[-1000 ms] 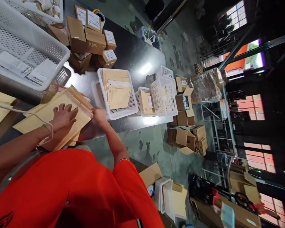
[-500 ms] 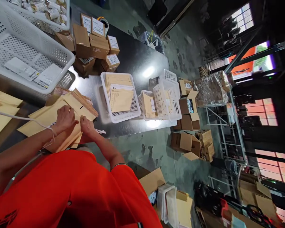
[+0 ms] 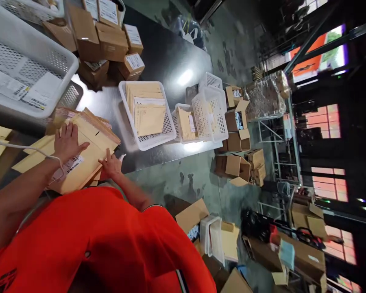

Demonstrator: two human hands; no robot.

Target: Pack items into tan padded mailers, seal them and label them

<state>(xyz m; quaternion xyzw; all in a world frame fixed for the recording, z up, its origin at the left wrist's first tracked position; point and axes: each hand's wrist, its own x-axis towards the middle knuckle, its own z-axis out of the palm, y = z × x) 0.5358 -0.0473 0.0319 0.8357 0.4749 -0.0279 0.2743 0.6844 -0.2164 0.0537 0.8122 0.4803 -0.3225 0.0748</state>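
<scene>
A yellow-brown padded envelope [image 3: 90, 152] lies on top of a stack at the table's near edge, with a printed shipping label [image 3: 75, 163] on it. My left hand [image 3: 67, 142] presses flat on its upper left part, fingers and thumb spread. At the envelope's right edge is my right hand [image 3: 111, 165], index finger and thumb apart and touching the paper; its other fingers are partly hidden. More envelopes and clear plastic-edged packs show under the top one. A thin white cable [image 3: 39, 152] crosses beside my left wrist.
A white basket [image 3: 173, 138] of envelopes stands right of the stack, with further baskets [image 3: 224, 132] beyond. Small cardboard boxes [image 3: 112, 42] are piled behind. A large white basket [image 3: 73, 67] holding labels is at upper left. Open cartons [image 3: 232, 167] stand beyond the table.
My hands have moved apart: the left has gone left and flattened on the envelope, the right stays near the right edge. The label is now uncovered. The view has shifted slightly.
</scene>
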